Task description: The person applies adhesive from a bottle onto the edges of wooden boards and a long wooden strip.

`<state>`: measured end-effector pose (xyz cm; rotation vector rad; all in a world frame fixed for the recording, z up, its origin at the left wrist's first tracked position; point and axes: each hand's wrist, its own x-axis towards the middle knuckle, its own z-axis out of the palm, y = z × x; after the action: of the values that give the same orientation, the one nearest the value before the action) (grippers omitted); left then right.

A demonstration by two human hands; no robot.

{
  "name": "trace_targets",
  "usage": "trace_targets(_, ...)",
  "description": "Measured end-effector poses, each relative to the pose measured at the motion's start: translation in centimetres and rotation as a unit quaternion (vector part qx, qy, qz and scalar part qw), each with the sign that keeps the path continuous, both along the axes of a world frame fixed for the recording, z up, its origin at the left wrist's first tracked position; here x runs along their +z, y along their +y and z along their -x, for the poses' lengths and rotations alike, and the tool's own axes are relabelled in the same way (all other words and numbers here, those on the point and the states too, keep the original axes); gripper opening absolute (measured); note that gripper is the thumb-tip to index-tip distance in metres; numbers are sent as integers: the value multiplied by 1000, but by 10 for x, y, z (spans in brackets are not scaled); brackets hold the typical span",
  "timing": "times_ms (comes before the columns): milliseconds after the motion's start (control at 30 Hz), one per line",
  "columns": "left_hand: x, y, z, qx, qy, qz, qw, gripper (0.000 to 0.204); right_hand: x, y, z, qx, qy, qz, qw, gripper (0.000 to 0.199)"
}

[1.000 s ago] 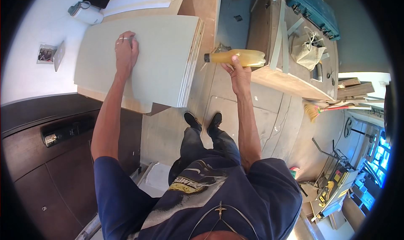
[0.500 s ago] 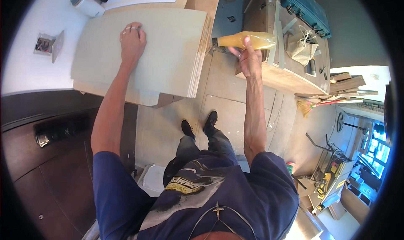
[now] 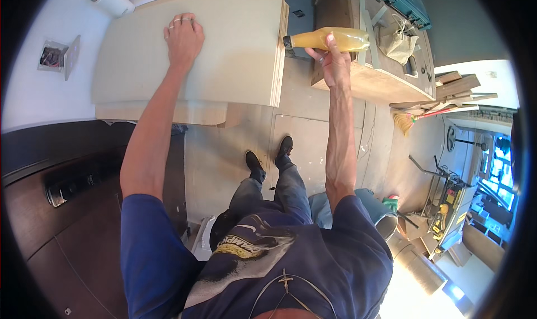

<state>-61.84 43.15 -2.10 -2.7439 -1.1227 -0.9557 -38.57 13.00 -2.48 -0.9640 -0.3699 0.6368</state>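
Note:
My left hand [image 3: 183, 38] lies flat, fingers together, on the face of a pale plywood board [image 3: 235, 62] that stands against the white wall. My right hand [image 3: 331, 62] grips a yellow glue bottle [image 3: 330, 39] held sideways. Its dark nozzle touches the board's layered right edge [image 3: 279, 50] near the top corner. A second, smaller board [image 3: 168, 113] shows below the first one.
A wooden workbench [image 3: 369, 78] with a teal case [image 3: 400, 3] and a crumpled bag [image 3: 398, 45] stands to the right. A broom [image 3: 425, 117] and lumber offcuts [image 3: 456, 87] lie beyond it. Dark cabinetry [image 3: 61, 207] fills the left; a bucket [image 3: 380, 215] sits by my right leg.
The bottle's nozzle has travelled up along the board's right edge toward the top corner. My left hand has stayed pressed on the board's face while my view shifted.

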Motion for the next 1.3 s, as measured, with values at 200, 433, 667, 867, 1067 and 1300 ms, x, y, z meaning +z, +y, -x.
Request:
trace_targets(200, -2, -1, -4, 16, 20, 31, 999, 27, -4, 5, 16, -56, -41, 4, 998, 30)
trace_targets(433, -6, 3, 0, 7, 11, -2, 1000, 24, -3, -29, 61, -51, -136, 74, 987, 42)
trace_targets(667, -1, 2, -1, -15, 15, -12, 1000, 23, 1, -6, 42, -81, -126, 47, 987, 32)
trace_targets(867, 4, -3, -5, -30, 13, -5, 999, 24, 6, -26, 61, -82, -146, 59, 984, 29)
trace_targets(1067, 1, 1, -3, -31, 4, -11, 999, 24, -5, -22, 46, -63, -174, 72, 980, 31)
trace_targets(1300, 6, -3, -2, -29, 8, 8, 1000, 23, 4, -21, 36, -44, -36, -25, 998, 31)
